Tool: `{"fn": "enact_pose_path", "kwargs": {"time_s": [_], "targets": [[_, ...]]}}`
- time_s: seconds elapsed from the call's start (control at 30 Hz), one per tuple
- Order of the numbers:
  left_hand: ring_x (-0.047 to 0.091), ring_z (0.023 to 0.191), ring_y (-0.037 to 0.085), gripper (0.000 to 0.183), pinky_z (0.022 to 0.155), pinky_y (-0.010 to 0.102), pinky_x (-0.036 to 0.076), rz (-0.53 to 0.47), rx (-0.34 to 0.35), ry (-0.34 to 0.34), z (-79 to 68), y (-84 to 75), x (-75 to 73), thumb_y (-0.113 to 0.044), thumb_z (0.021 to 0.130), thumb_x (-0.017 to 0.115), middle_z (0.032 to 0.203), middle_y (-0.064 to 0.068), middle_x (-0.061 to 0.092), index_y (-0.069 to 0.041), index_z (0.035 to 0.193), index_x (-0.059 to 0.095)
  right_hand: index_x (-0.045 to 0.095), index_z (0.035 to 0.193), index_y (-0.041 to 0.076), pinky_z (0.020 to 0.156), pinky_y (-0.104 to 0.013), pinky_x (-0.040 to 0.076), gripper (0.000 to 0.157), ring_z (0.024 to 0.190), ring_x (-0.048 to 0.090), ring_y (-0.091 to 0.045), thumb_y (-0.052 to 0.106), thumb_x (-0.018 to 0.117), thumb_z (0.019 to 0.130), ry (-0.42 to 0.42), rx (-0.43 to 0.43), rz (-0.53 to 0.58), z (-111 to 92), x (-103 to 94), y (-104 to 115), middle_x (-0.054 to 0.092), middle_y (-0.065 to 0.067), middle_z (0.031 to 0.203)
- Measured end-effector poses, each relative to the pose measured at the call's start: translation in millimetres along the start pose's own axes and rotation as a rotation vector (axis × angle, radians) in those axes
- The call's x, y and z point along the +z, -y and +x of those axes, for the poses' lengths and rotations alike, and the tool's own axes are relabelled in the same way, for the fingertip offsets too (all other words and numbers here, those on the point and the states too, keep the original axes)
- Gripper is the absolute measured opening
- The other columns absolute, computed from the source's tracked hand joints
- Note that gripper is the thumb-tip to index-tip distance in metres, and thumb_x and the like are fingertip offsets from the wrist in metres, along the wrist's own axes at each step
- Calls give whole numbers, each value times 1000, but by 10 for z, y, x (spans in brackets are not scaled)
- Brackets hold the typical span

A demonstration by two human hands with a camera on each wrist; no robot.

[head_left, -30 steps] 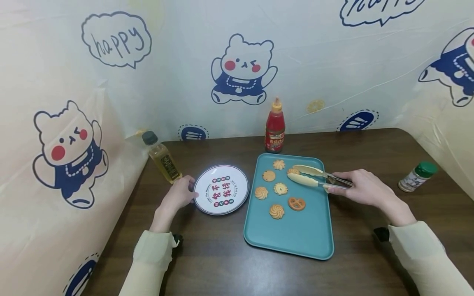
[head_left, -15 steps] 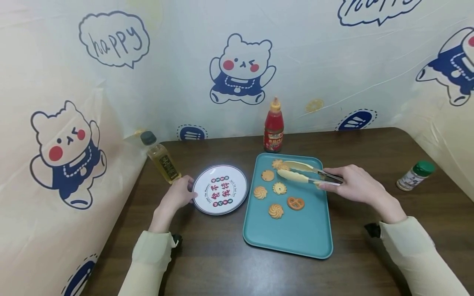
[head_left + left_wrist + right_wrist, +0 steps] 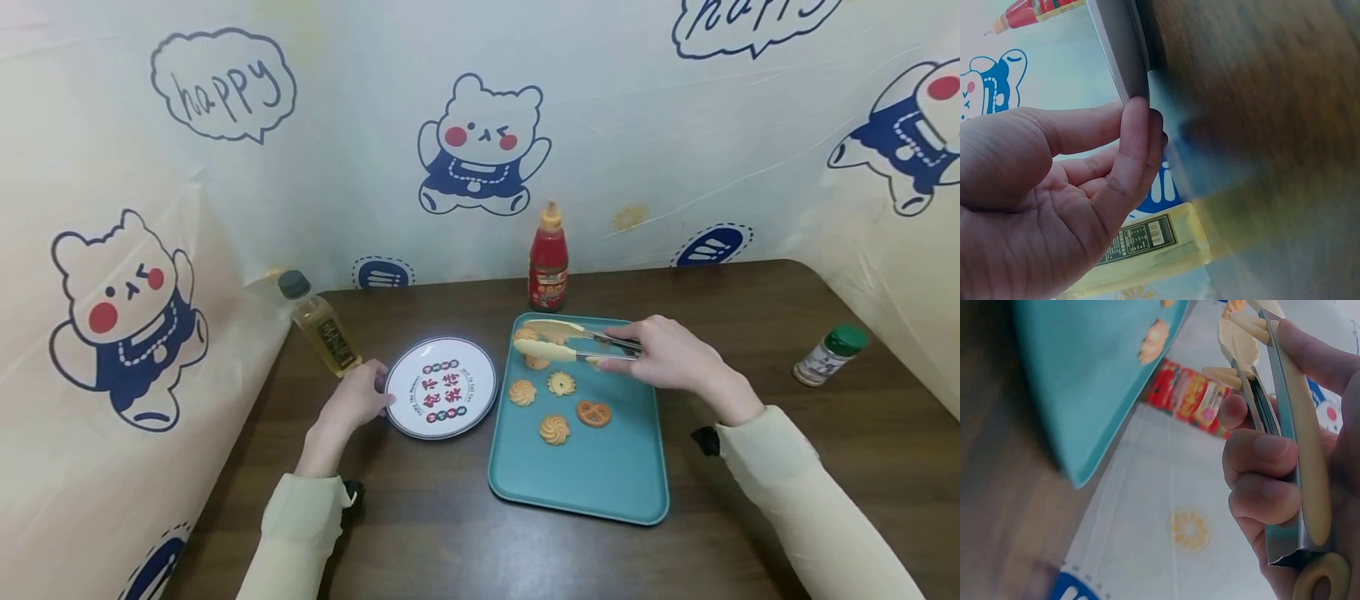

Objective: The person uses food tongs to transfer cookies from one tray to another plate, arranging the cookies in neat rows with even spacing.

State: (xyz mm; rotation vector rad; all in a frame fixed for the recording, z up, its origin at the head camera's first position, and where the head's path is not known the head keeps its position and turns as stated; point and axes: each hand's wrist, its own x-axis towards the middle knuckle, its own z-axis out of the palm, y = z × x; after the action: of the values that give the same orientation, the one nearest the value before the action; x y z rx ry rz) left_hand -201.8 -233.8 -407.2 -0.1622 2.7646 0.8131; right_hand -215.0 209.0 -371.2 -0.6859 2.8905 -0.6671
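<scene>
My right hand [image 3: 667, 354] grips a pair of metal tongs [image 3: 587, 351] with cream-coloured ends, over the upper left of a teal tray [image 3: 600, 475]. A cookie [image 3: 525, 336] shows at the tongs' tips and looks held between them; the tongs partly cover it. In the right wrist view, fingers curl round the tongs' handle [image 3: 1311, 469]. Several cookies lie on the tray, among them a pretzel [image 3: 594, 413] and a swirl cookie [image 3: 554, 429]. To the left, my left hand [image 3: 356, 396] pinches the rim of a round white plate [image 3: 468, 421] with red lettering, thumb against fingers.
Behind the tray stands a red squeeze bottle [image 3: 548, 262] with a yellow cap. An oil bottle [image 3: 322, 333] is at the left, near the left hand. At the right is a green-capped seasoning jar [image 3: 828, 356]. A printed sheet [image 3: 360, 167] hangs round the brown table.
My right hand has carried the tongs leftward over the tray, and the cookie at their tips has moved left with them. My left hand stays at the plate's rim.
</scene>
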Motion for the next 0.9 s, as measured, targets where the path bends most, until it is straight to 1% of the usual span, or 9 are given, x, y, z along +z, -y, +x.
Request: {"fn": "enact_pose_path", "kwargs": {"time_s": [0.03,0.13,0.2,0.37,0.43,0.67,0.9], "targets": [[65,81,25,55,81,42,56,0,0,2,0,9,-1,-6,90,74,118,26,59,5,137,47,62,135,4,47,-30,29,66,45,34,-13,49,72,88,6,-7,-3,42,7,39,33,3,53],[65,81,25,55,80,42,56,-5,-7,8,3,30,-1,-7,90,74,118,26,59,5,137,47,63,134,6,48,-30,28,62,46,35,-13,47,73,88,20,-37,-9,171,28,165,33,4,54],[65,81,25,55,79,42,56,-4,-3,11,3,46,-6,-7,90,73,118,26,59,5,137,47,64,133,6,48,-30,27,61,48,37,-14,45,74,88,24,-60,-8,257,40,248,38,5,56],[65,79,25,54,78,42,56,5,12,9,3,63,-23,-7,91,73,115,26,60,6,136,47,64,133,6,49,-30,26,62,50,38,-14,46,74,87,38,-100,-11,453,85,406,45,4,57],[65,78,25,53,78,42,56,9,18,8,6,57,-26,-6,90,72,114,26,60,7,136,47,63,134,7,49,-30,27,63,49,38,-15,47,74,87,53,-101,-9,516,104,454,42,2,55],[65,74,23,48,72,39,55,32,45,6,20,17,-11,-4,90,72,106,24,62,10,131,49,63,135,10,48,-30,27,62,44,34,-14,49,72,88,100,-106,-26,716,192,589,36,3,51],[64,76,24,49,73,39,55,29,29,4,24,16,-12,-6,91,72,110,24,62,8,132,50,63,136,12,50,-31,36,61,46,41,-15,48,73,87,131,-105,-50,926,341,738,45,1,53]]}}
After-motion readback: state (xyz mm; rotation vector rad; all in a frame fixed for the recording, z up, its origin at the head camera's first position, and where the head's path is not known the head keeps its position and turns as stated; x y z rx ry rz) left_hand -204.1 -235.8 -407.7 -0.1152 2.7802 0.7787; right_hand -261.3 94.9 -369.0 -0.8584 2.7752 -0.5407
